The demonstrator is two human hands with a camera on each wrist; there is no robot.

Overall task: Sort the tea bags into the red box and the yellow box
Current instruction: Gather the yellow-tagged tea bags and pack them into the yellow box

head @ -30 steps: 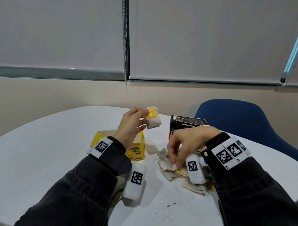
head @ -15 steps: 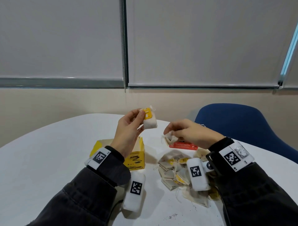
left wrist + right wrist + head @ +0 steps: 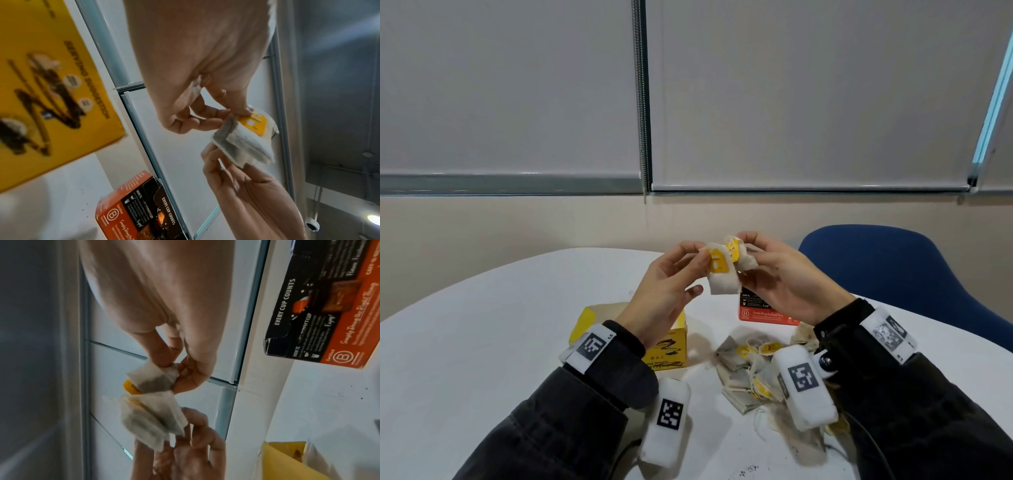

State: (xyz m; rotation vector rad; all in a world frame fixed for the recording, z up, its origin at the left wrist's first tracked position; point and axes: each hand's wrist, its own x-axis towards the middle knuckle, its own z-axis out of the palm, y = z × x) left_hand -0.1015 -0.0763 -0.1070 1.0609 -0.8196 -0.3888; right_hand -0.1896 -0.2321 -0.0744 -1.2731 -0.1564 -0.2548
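left hand (image 3: 664, 291) pinches a yellow-tagged tea bag (image 3: 720, 275) up in the air over the table (image 3: 482, 325), while our right hand (image 3: 784, 281) pinches a second tea bag (image 3: 743, 255) just beside it, the two bags touching. below sit the yellow box (image 3: 669, 349), open, and the red box (image 3: 760, 310), with a heap of tea bags (image 3: 750, 370) lying unsorted on the table between our wrists. we judge the sorting far from finished: both held bags and the whole heap have yet to go in, and we cannot see what the boxes already hold.
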